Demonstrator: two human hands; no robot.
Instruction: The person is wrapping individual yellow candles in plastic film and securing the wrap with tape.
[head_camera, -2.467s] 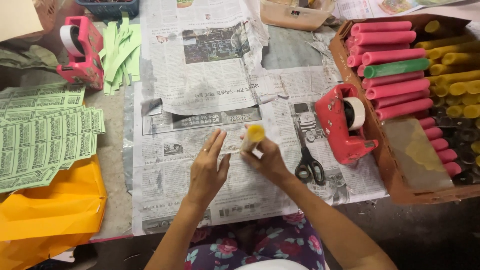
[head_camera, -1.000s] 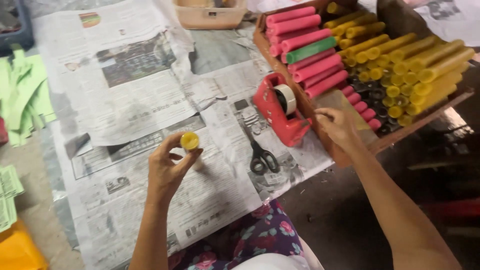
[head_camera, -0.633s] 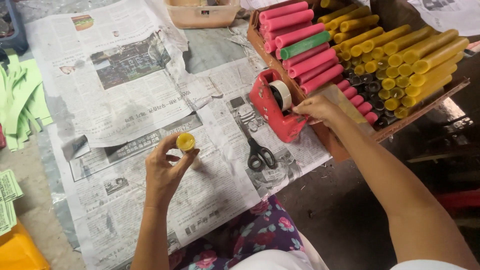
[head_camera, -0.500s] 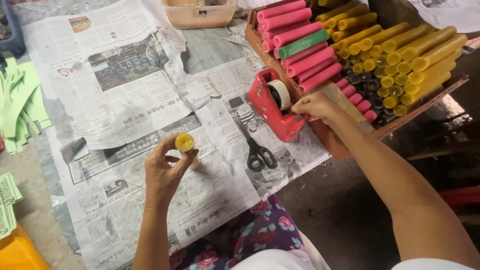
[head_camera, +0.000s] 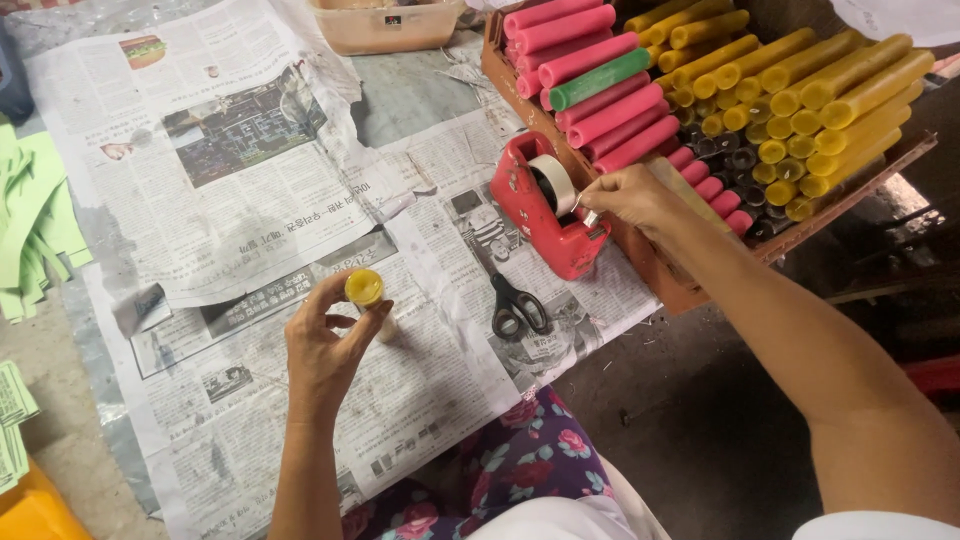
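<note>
Left hand (head_camera: 325, 345) wraps its fingers around a yellow candle (head_camera: 366, 293), holding it upright above the newspaper (head_camera: 240, 200) near the table's front edge. Right hand (head_camera: 628, 195) pinches the end of the tape at the red tape dispenser (head_camera: 540, 203), thumb and forefinger pressed together. Black scissors (head_camera: 515, 307) lie on the newspaper between the two hands. Just beyond the dispenser, at the table's right edge, a cardboard box (head_camera: 655, 270) holds pink, yellow and one green candle. Green paper strips (head_camera: 35, 220) lie at the left edge.
</note>
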